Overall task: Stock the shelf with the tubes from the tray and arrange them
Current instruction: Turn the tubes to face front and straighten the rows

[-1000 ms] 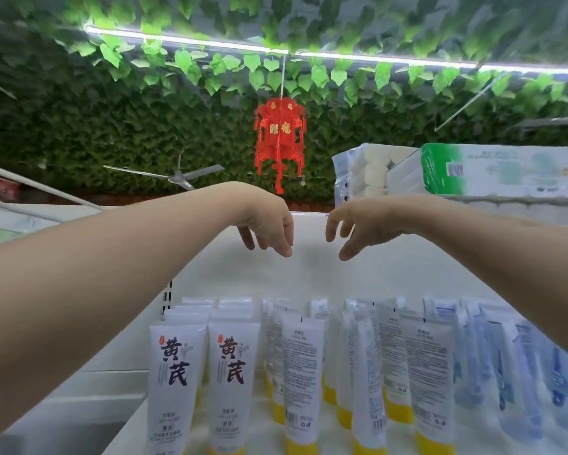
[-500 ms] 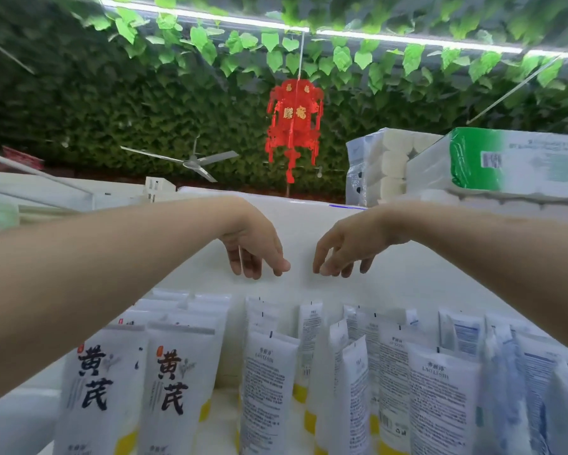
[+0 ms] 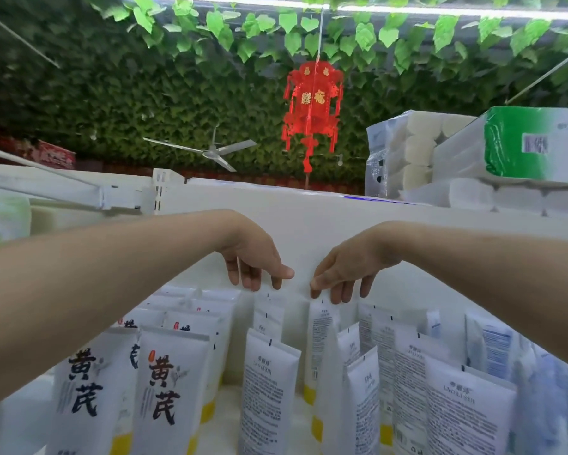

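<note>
Tubes: standing in rows on the white shelf | left hand: fingers loose and apart, holding nothing, just above the back row | right hand: fingertips at the top edge of a back-row tube, pinch or touch cannot tell | progress: likely late, straightening the back; tray not in view

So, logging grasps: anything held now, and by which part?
Nothing held: left hand and right hand hang open, fingers at top edges of rear tubes.
</note>
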{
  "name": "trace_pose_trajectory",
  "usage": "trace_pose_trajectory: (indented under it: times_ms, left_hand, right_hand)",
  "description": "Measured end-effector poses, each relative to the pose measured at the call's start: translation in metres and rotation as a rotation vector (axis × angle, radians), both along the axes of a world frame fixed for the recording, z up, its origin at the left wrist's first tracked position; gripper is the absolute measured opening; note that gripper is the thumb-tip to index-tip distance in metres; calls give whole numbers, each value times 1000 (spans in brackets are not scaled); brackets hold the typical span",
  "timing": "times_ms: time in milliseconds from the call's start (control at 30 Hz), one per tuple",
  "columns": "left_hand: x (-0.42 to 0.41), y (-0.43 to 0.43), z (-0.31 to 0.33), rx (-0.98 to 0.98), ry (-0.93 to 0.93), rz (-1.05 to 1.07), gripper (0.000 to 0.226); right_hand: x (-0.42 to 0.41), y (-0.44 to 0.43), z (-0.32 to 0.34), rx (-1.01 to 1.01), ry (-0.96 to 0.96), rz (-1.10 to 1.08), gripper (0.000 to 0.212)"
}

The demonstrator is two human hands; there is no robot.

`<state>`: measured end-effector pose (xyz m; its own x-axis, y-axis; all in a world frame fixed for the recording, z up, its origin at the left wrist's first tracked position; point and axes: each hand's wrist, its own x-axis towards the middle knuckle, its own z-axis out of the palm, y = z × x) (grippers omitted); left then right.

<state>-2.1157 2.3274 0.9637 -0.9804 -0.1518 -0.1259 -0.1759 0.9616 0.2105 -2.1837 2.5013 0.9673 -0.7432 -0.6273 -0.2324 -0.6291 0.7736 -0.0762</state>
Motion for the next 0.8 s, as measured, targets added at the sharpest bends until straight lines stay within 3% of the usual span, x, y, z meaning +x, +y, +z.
trace_pose_trajectory:
  times_ms: [433, 800]
  left_hand:
    - [-20, 0, -3, -95, -48, 11, 57]
    - [-22, 1, -8, -23, 38, -119, 40]
  right_hand:
    - [-14, -8, 1, -38, -19, -7, 43]
    - [-11, -11, -1, -50, 8, 65, 33]
